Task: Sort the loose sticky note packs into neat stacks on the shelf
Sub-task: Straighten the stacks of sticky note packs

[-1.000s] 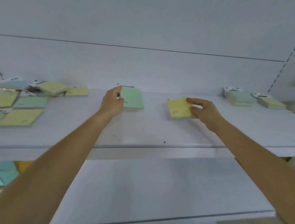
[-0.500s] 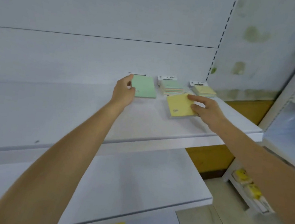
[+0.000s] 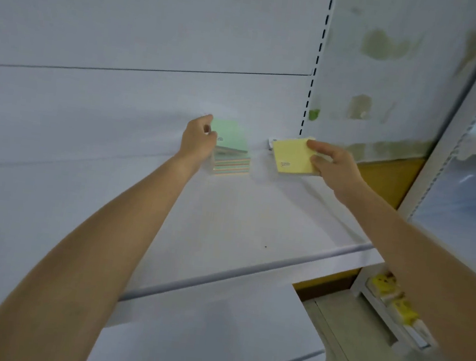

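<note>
Nearest the camera, at 6 o'clock, a lower white shelf board (image 3: 213, 321) runs across the frame, bare where visible. Two bare forearms cross above it: one from 7 o'clock, one from 4 o'clock, both reaching up toward centre.

At 4 o'clock past the shelf end: pale floor (image 3: 339, 343), and a low white rack (image 3: 395, 307) carrying small yellow items, too blurred to identify.

Upper shelf (image 3: 255, 227), white, mid-frame. One small dark speck on its surface near the front lip.

Left hand (image 3: 198, 141), just left of centre: fingers closed on the left edge of a green sticky note pack (image 3: 231, 136). Pack is tilted, near edge resting on top of the green stack (image 3: 231, 163); stack edges show green and orange-ish bands. Stack stands on the upper shelf near the back panel.

Right hand (image 3: 333, 166), at 2 o'clock from the stack: thumb and fingers pinch the right side of a yellow sticky note pack (image 3: 292, 155). Pack is held roughly flat, small dark print near its lower left corner. A white tag (image 3: 273, 141) shows behind its far left corner. Whether the pack touches anything beneath it: cannot tell, the pack hides it.

Green and yellow packs are near but apart, a gap of bare shelf between.

Farthest: white back panel (image 3: 146, 34) with one horizontal seam; slotted upright (image 3: 317, 58) at 1 o'clock; stained wall (image 3: 395, 64) right of it.
</note>
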`<state>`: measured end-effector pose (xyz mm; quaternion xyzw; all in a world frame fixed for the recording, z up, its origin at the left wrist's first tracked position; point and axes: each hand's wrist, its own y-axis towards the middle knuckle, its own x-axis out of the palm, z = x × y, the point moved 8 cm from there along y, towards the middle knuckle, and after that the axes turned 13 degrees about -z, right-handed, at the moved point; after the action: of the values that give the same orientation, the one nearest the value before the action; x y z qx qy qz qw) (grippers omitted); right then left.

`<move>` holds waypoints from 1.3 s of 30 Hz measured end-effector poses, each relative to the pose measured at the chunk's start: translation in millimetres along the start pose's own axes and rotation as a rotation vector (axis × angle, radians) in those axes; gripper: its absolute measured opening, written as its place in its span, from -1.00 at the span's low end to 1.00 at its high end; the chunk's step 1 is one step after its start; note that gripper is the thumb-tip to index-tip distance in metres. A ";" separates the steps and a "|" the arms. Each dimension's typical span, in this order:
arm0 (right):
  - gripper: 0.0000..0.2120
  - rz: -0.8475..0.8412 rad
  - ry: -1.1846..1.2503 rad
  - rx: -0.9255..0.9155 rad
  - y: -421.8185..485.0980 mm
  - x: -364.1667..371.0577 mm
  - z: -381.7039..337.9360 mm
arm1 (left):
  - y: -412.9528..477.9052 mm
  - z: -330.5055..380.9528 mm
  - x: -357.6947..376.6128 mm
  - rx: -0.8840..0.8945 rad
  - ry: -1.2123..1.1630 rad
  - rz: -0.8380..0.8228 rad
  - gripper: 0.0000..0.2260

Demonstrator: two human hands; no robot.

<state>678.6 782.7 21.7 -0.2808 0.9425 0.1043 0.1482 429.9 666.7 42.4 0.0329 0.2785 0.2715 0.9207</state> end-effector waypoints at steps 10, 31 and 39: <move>-0.56 0.103 0.056 0.055 69.8 -15.8 8.8 | -0.4 -13.9 16.0 -0.164 0.145 0.114 -0.69; -0.43 -0.233 -0.602 0.091 77.4 20.6 45.1 | -15.9 -30.8 40.2 -0.104 0.232 0.130 -0.59; -0.52 -0.112 -0.686 -0.379 51.9 43.0 -10.5 | -33.8 -24.9 9.6 -0.185 0.488 0.207 -0.58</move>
<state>612.9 801.0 22.8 -0.3029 0.7855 0.3560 0.4056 439.7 640.7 9.4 -0.0892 0.4614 0.3882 0.7928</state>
